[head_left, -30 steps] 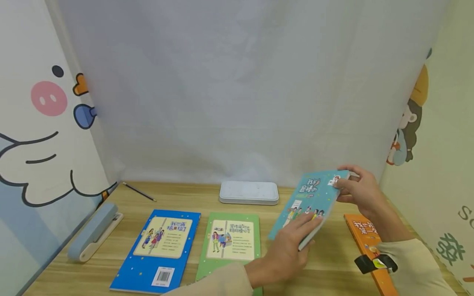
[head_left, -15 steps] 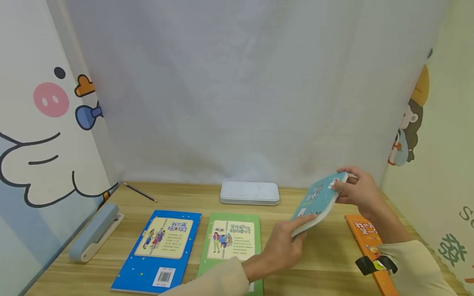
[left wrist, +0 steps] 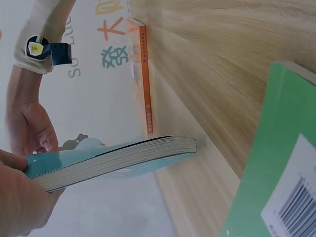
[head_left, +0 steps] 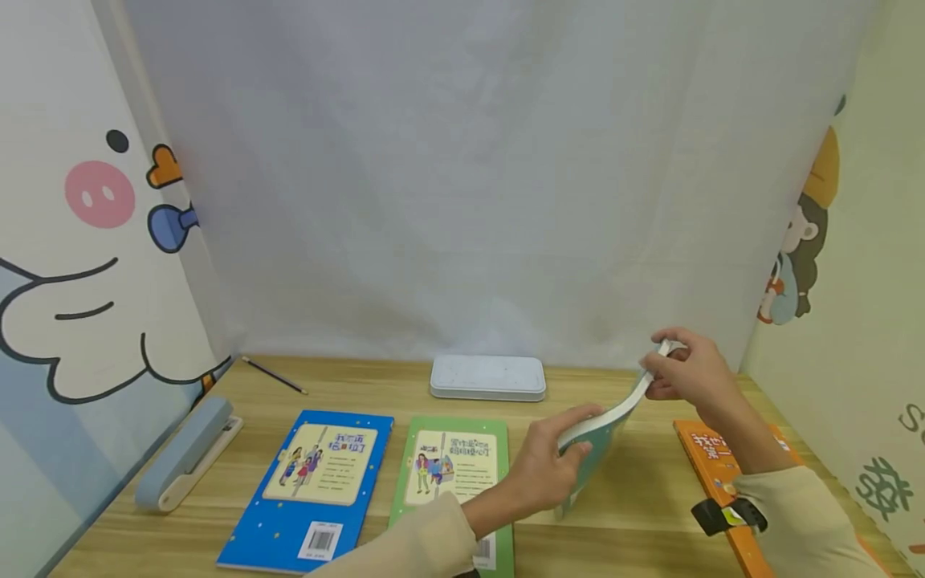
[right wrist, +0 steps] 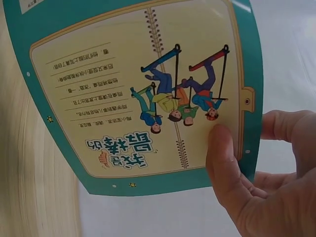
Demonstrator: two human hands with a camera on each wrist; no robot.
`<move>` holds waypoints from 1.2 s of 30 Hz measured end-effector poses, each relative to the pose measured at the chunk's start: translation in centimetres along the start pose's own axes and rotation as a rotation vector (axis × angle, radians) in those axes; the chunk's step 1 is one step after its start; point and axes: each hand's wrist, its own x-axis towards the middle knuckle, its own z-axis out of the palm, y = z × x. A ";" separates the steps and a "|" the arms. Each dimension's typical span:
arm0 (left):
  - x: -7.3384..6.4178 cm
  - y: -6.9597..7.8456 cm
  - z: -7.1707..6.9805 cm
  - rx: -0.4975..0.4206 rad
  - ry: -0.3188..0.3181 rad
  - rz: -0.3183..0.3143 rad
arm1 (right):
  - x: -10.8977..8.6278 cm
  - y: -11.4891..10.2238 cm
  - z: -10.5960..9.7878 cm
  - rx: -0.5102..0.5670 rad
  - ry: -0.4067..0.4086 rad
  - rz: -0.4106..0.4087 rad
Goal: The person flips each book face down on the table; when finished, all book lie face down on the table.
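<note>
Holding one teal book (right wrist: 143, 103): left hand (head_left: 540, 470) and right hand (head_left: 692, 376), two hands in all, each pinching it between thumb and fingers at opposite ends, the book tilted and slightly bent over the worktop (head_left: 368, 381), between one green book (head_left: 448, 466) and one orange book (head_left: 711, 451). Lying flat on the worktop: three books, namely the green, the orange, partly covered by the right sleeve (head_left: 802, 514), and one blue book (head_left: 311, 490). Set around these: one blue-grey stapler (head_left: 188, 455) at far left, one pencil (head_left: 275, 375) and one white case (head_left: 487, 377) near the back edge.
</note>
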 end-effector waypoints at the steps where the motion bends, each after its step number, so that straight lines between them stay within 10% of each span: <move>1: 0.0 0.0 -0.1 -0.008 -0.004 -0.009 | 0.0 0.1 0.0 0.000 -0.003 0.004; 14: 0.0 0.0 -0.4 -0.325 0.064 -0.210 | 0.4 0.8 0.0 -0.002 -0.097 0.041; 36: 0.4 0.0 -1.3 -0.513 0.173 -0.309 | 0.0 1.0 0.2 0.006 -0.081 -0.012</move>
